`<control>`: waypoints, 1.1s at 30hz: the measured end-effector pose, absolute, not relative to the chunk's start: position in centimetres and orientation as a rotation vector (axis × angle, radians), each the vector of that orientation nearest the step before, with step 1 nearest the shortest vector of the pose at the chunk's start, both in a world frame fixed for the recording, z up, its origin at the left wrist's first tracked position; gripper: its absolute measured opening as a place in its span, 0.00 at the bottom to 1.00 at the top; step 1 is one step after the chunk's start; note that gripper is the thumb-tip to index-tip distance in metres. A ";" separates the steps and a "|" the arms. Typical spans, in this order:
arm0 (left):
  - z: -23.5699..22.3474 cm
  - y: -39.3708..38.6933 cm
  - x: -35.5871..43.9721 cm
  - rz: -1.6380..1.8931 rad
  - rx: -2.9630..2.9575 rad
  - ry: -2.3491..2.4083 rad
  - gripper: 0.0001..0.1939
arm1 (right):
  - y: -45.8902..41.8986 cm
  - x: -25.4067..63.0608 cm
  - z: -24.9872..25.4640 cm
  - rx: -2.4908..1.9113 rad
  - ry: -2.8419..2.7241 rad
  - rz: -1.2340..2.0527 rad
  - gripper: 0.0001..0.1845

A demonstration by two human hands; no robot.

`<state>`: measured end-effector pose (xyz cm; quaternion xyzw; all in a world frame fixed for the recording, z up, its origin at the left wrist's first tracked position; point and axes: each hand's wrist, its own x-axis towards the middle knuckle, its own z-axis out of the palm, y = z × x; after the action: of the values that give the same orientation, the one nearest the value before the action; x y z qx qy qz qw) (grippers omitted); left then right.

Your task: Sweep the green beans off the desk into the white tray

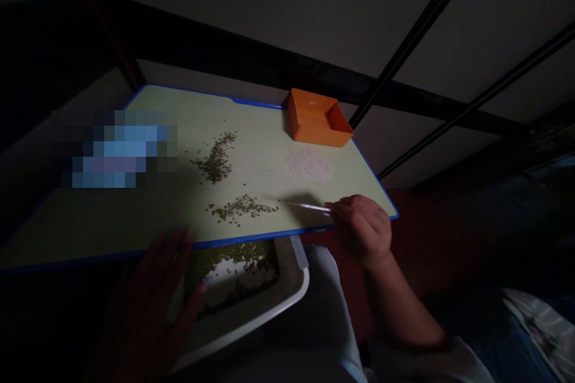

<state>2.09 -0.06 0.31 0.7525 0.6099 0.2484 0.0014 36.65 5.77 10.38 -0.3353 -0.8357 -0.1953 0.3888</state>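
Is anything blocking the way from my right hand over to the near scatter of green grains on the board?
Nothing visible blocks it. Between your right hand and the near green grains lie only the thin pale tool you hold and bare board. The orange box stands farther back.

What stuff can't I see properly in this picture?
All in the head view:
Blue patch: covered by blurry squares.
Mark on the orange box: too small to read.
White-rimmed tub: far side hidden by the tabletop.
Thin stick: gripped end hidden by the right hand.
Left hand: palm lost in darkness.
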 end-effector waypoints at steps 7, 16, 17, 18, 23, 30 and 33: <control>0.4 0.0 2.0 0.766 2.411 1.874 0.36 | 8.5 36.3 9.6 -0.867 -2.146 -0.508 0.08; 0.0 0.1 1.9 0.814 2.423 1.864 0.35 | 7.3 36.9 9.1 -0.852 -2.162 -0.387 0.09; 0.0 0.0 1.8 0.820 2.432 1.848 0.36 | 7.0 37.1 9.1 -0.858 -2.163 -0.378 0.09; 0.0 0.0 1.8 0.828 2.440 1.835 0.36 | 6.8 37.2 9.0 -0.863 -2.164 -0.372 0.09; 0.3 0.1 1.9 0.790 2.416 1.858 0.36 | 5.7 37.6 8.8 -0.868 -2.145 -0.357 0.10; 0.0 0.3 1.9 0.806 2.445 1.846 0.36 | 4.3 37.9 8.5 -0.904 -2.131 -0.353 0.12; -0.1 0.2 1.8 0.783 2.433 1.855 0.36 | 4.1 37.9 8.4 -0.899 -2.113 -0.366 0.12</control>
<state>1.82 0.20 -0.08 0.7703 0.5875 0.2479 -0.0082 37.87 4.12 8.36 -0.3550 -0.8341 -0.1443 0.3968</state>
